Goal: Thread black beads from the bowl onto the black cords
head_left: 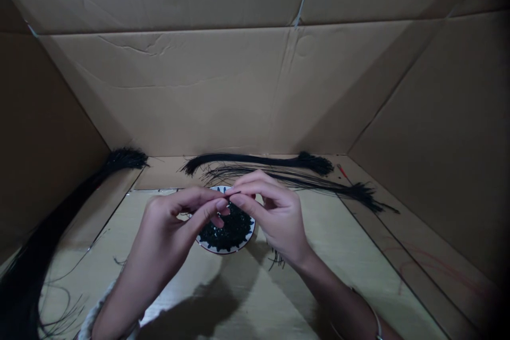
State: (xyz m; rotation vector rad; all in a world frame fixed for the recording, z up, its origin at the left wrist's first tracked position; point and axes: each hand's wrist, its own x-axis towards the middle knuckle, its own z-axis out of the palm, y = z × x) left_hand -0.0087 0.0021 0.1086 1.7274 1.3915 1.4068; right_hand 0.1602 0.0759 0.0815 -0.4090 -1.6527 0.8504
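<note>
Above a bowl, my left hand (175, 223) and my right hand (274, 212) meet with thumb and forefinger pinched. Between their fingertips shows a short piece of thin dark strand (235, 193), perhaps wire; its ends are hidden by the fingers. Right below them, the white bowl (201, 245) with a dark-blue patterned rim holds a heap of small black pieces (229, 231), too small to name. A few loose short black strands (276, 259) lie under my right wrist.
Large black strand bundle (59, 223) runs down the left side. Along the back lie a tight black bundle (255, 159) and a looser one (319, 180). A small red-tipped item (341, 171) and faint red thread (430, 260) are at right. Cardboard walls (199, 90) enclose the pale tabletop (330, 255).
</note>
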